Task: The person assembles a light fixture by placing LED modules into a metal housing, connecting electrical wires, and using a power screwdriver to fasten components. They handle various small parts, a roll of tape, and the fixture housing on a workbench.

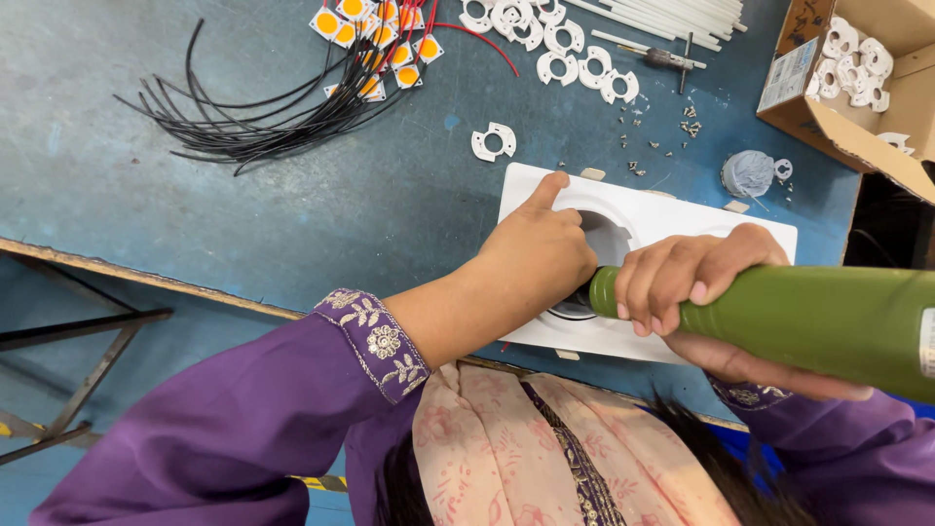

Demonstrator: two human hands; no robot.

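Observation:
A white rectangular housing (643, 209) with round openings lies on the blue table. My left hand (536, 248) presses down on it, thumb stretched along its top left edge, fingers curled into the left opening. My right hand (696, 278) grips a thick green electric screwdriver (818, 317), whose tip points into the same opening beside my left fingers. The tip itself is hidden by my hands.
White ring brackets (492, 141) and small screws (638, 146) are scattered above the housing. Black wires (263, 117) with square yellow LED chips (375, 34) lie at upper left. A cardboard box (842, 127) of white parts stands at upper right. The table's front edge (146, 278) runs diagonally.

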